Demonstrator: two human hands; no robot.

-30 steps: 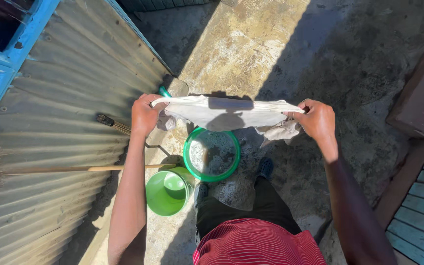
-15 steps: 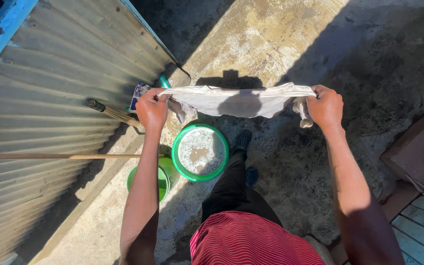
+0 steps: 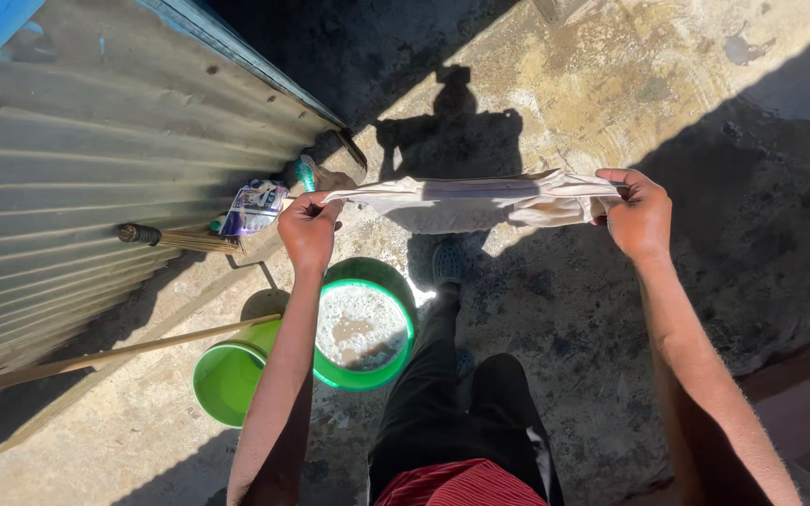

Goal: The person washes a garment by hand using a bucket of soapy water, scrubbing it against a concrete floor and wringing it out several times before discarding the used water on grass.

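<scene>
I hold a pale, wet-looking cloth (image 3: 466,199) stretched flat between both hands at chest height. My left hand (image 3: 307,228) grips its left end and my right hand (image 3: 638,212) grips its right end, with some fabric bunched near that hand. Below the cloth, on the concrete ground, stands a green basin (image 3: 364,323) of soapy water, partly behind my left forearm. A smaller green bucket (image 3: 230,375) sits beside it to the left.
A corrugated metal wall (image 3: 77,169) runs along the left. A wooden broom handle (image 3: 114,351) leans across it above the bucket, and a second brush (image 3: 180,239) lies by the wall near a crumpled packet (image 3: 253,208). My dark trousers and shoe (image 3: 447,262) are below.
The view has tilted and shifted, so the basin and bucket now sit lower left. The cloth stays stretched between my hands, now folded flatter and narrower.
</scene>
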